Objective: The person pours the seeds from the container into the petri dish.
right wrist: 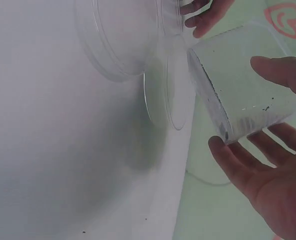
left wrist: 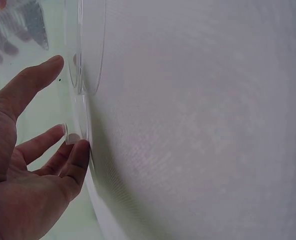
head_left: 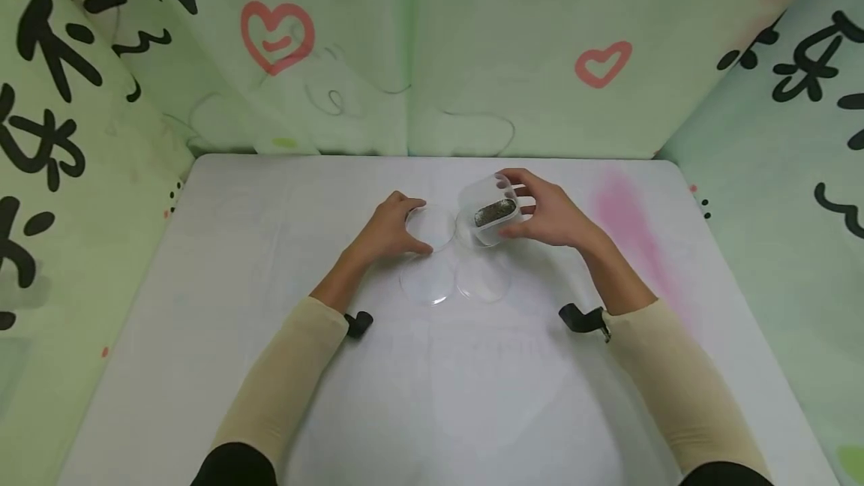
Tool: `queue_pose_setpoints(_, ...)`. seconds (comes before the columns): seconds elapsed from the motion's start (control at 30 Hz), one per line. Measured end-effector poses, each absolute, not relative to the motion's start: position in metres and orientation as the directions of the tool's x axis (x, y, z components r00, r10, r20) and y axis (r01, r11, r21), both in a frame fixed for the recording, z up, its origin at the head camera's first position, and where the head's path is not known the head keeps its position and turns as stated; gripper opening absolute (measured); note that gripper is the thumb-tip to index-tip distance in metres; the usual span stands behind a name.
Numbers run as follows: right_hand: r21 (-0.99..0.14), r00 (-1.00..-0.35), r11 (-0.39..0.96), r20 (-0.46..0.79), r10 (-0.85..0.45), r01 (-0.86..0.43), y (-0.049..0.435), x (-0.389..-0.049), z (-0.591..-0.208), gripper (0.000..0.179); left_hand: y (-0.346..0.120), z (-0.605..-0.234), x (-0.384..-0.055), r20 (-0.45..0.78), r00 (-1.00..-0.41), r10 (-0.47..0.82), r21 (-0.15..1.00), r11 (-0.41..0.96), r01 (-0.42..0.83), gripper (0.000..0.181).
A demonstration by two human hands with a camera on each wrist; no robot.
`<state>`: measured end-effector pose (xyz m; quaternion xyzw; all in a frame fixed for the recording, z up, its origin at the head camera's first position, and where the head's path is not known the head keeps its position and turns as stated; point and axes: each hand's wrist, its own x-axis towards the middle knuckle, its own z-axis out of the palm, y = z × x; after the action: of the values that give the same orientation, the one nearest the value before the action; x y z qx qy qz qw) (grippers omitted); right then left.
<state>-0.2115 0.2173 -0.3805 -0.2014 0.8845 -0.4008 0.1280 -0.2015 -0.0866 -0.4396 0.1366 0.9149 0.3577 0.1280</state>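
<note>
Several clear round petri dishes stand together on the table. My left hand spans the rim of the back left petri dish, its thumb at the front and its fingers at the back. In the left wrist view, fingertips touch that dish's edge. My right hand grips a clear plastic box between thumb and fingers, tilted above the back right petri dish. Dark grainy matter lies inside the box. What is in that dish is hard to make out.
Two more petri dishes, a left one and a right one, sit nearer me on the white tabletop. Green fabric walls with red hearts and black marks close in the back and both sides.
</note>
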Motion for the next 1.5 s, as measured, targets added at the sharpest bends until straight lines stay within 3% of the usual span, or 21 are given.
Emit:
queue_pose_setpoints(0.47, -0.647, -0.828, 0.661, -0.081, -0.554, -0.379, 0.190, -0.229, -0.367, 0.086, -0.085, -0.438, -0.204, -0.159, -0.928, 0.336, 0.669, 0.728, 0.149, 0.088)
queue_pose_setpoints(1.5, -0.451, -0.751, 0.745, -0.214, -0.625, -0.492, 0.152, -0.245, -0.349, 0.081, -0.083, -0.431, -0.208, -0.204, -0.920, 0.335, 0.647, 0.752, 0.130, 0.087)
